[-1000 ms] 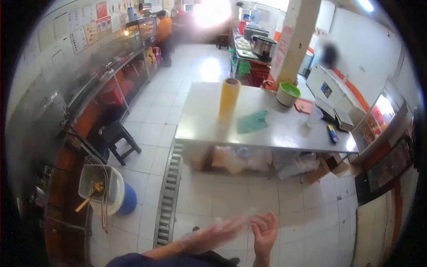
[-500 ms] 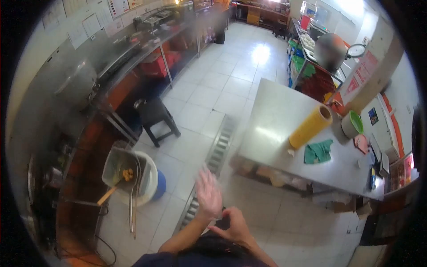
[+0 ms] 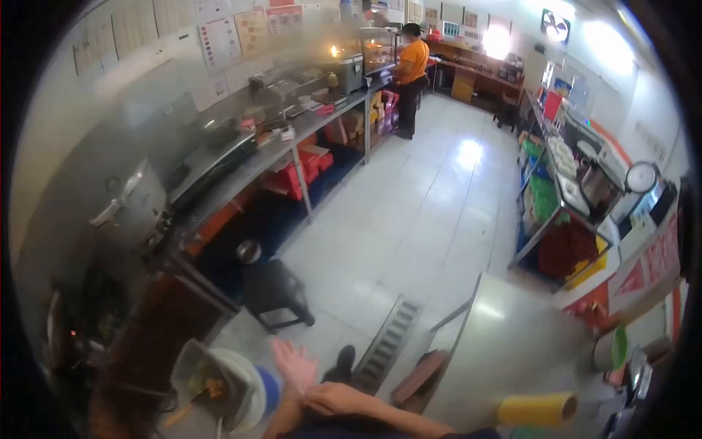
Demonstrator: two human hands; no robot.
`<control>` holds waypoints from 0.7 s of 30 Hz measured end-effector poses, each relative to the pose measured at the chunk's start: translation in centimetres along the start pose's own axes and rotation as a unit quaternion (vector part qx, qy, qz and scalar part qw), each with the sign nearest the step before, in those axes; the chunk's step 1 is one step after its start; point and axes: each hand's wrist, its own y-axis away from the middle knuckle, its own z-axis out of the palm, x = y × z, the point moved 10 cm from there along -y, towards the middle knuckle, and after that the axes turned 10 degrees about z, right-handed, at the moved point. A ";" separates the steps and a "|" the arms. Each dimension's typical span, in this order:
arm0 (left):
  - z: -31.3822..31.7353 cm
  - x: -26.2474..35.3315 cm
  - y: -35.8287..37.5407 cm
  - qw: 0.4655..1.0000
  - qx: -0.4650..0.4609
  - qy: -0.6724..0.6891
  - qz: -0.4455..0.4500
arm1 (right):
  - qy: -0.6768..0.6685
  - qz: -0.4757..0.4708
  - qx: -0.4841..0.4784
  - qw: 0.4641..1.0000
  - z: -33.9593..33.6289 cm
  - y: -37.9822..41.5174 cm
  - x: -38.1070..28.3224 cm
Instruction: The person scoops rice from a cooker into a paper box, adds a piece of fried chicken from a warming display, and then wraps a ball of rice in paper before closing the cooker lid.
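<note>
My left hand (image 3: 294, 366) is raised low in the view with its fingers spread, and it looks paler than the forearm. My right hand (image 3: 335, 399) lies against the left wrist with its fingers curled together. Whatever they pinch there is too small and blurred to make out. To the left of my hands is a grey plastic tub (image 3: 191, 358) with yellow-brown food pieces (image 3: 214, 388) and a wooden-handled utensil (image 3: 179, 415) in it. The tub rests over a white-rimmed bucket (image 3: 245, 373) beside something blue.
A steel table (image 3: 512, 336) stands at right with a yellow roll (image 3: 537, 408). A black stool (image 3: 276, 293) and a floor drain grate (image 3: 391, 336) lie ahead. A steel counter (image 3: 256, 164) runs along the left wall. A person in an orange shirt (image 3: 413, 62) stands at its far end.
The view has tilted up and swung, bringing the far person into sight. My right hand has gone from open beside the left forearm to closed at the left wrist.
</note>
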 end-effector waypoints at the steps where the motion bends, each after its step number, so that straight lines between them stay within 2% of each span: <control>1: 1.0 -0.4 -2.6 0.999 0.041 0.016 0.004 | 0.003 0.038 -0.004 0.999 -1.8 -1.1 2.9; 2: 0.9 -2.2 -7.4 0.999 0.036 0.021 0.000 | -0.113 0.065 0.065 0.989 -5.3 -2.2 5.3; 3: 1.3 -3.7 -12.8 0.996 -0.065 -0.006 0.056 | -0.116 0.069 0.071 0.988 -7.4 -2.3 7.2; 5: 9.5 -1.8 -17.6 0.975 -0.185 -0.048 0.111 | -0.164 0.244 0.124 0.948 -13.0 -2.5 14.6; 7: 18.5 -4.0 -21.0 0.987 -0.151 0.023 -0.037 | -0.089 0.332 0.232 0.910 -18.5 -0.5 20.3; 8: 23.1 -5.5 -23.5 0.986 -0.158 0.017 -0.046 | -0.063 0.370 0.254 0.891 -21.1 0.8 23.0; 9: 27.7 -7.2 -25.1 0.976 -0.210 -0.031 -0.047 | -0.039 0.411 0.270 0.870 -23.3 2.6 25.2; 10: 31.7 -9.2 -26.6 0.960 -0.265 -0.078 -0.045 | -0.041 0.417 0.280 0.864 -24.3 4.3 27.6; 11: 34.4 -12.0 -28.7 0.956 -0.276 -0.087 -0.053 | -0.185 0.406 0.368 0.816 -24.9 6.9 30.9; 13: 39.6 -19.0 -34.3 0.912 -0.346 -0.219 -0.027 | -0.326 0.376 0.461 0.734 -27.8 8.2 34.9; 14: 41.2 -22.2 -37.9 0.906 -0.357 -0.223 -0.035 | -0.210 0.382 0.448 0.781 -30.9 7.4 34.4; 15: 41.4 -26.1 -41.1 0.822 -0.404 -0.402 -0.021 | -0.091 0.389 0.425 0.812 -33.2 6.9 33.6; 16: 42.0 -28.8 -43.4 0.727 -0.441 -0.527 0.010 | -0.212 0.447 0.316 0.810 -32.3 6.0 36.0; 17: 42.7 -31.5 -45.8 0.611 -0.472 -0.634 0.046 | -0.212 0.457 0.337 0.795 -34.4 6.6 38.4; 18: 42.4 -33.4 -47.6 0.510 -0.501 -0.693 0.094 | -0.309 0.456 0.281 0.786 -34.6 6.5 41.2; 19: 39.9 -35.3 -49.7 0.436 -0.557 -0.699 0.109 | -0.407 0.446 0.229 0.764 -34.8 6.4 42.4; 20: 37.2 -35.3 -52.0 0.489 -0.480 -0.728 -0.014 | -0.291 0.461 0.234 0.805 -40.8 6.3 42.6; 21: 32.7 -34.6 -55.0 0.507 -0.358 -0.780 -0.079 | -0.139 0.457 0.256 0.840 -46.5 6.7 43.2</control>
